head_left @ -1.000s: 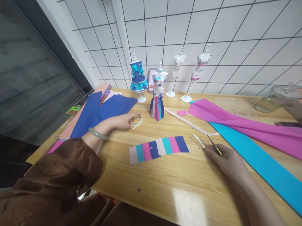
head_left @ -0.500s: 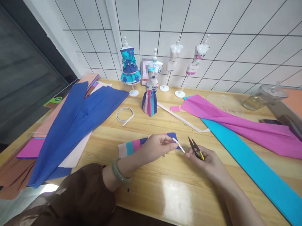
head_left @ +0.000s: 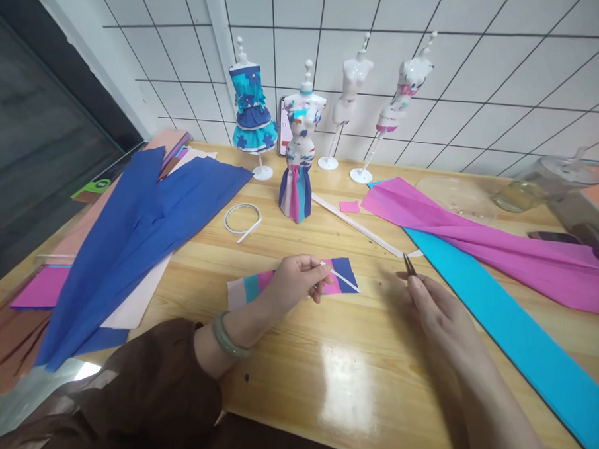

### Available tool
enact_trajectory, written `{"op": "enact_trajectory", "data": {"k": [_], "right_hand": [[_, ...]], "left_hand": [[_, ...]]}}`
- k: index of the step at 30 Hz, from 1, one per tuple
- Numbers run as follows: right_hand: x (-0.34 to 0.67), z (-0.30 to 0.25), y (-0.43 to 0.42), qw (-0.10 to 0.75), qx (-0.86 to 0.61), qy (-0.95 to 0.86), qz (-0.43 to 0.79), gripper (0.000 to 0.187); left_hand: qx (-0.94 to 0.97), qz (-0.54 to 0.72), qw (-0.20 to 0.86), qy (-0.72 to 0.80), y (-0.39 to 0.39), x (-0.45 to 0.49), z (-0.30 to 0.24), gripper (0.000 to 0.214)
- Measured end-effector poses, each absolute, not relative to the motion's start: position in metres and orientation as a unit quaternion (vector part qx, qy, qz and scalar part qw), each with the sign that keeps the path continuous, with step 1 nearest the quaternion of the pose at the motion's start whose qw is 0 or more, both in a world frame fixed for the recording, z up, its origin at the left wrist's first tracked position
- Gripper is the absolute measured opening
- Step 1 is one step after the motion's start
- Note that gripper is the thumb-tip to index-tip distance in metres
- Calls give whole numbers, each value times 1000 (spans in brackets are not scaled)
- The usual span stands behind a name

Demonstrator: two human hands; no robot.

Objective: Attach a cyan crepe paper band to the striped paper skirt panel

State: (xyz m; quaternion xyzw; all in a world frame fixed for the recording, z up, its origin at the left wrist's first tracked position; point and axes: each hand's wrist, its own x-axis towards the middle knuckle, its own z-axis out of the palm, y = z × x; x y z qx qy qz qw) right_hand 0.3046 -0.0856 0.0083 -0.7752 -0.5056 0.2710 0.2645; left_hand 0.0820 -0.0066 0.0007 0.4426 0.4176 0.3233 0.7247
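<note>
My left hand (head_left: 297, 280) pinches one end of a narrow white strip of tape (head_left: 345, 279), which slants down to the right. Beneath it lies a striped piece of paper or fabric (head_left: 252, 288) in pale pink, turquoise, magenta and dark blue, partly covered by the hand. To the right, my right hand (head_left: 437, 306) is closed around thread snips (head_left: 409, 264); only their dark, pointed blades show. A thin roll of white tape (head_left: 243, 219) with a loose end rests further back on the left. Behind the hands stands a small mannequin (head_left: 303, 138) in a striped skirt.
Large blue sheets (head_left: 145, 224) spread over the left side. Magenta material (head_left: 477, 239) and a turquoise strip (head_left: 503, 339) cross the right. Other small mannequins (head_left: 352, 101), a phone (head_left: 284, 128) and a glass jar (head_left: 544, 182) stand along the back.
My right hand has moved away to the right with the snips, their blades now close together. My left hand has shifted slightly left, bringing the white strip over the striped piece.
</note>
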Motion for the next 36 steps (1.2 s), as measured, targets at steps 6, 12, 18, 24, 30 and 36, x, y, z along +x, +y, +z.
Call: {"op": "enact_trajectory", "data": {"k": [6,12,18,24,30,36], "right_hand": [[316,-8,-82,141,-809,-569,33,61],[287,15,-97,349,-750,-548,122,31],[268,25,-106,344,-696,-535,332,32],[266,15,-103,352,-665,-563,341,27],[263,22,-101,313,-647,-588,370,27],[263,24,-99,292,-640,-559,439,33]], "left_hand": [[428,307,752,396,-10,82,2,24],[468,264,766,352,-15,82,-1,27],[531,265,729,342,-23,83,2,30],[537,266,722,347,-27,82,5,30],[531,269,735,325,-26,81,4,30],[378,250,834,316,-22,81,8,22]]}}
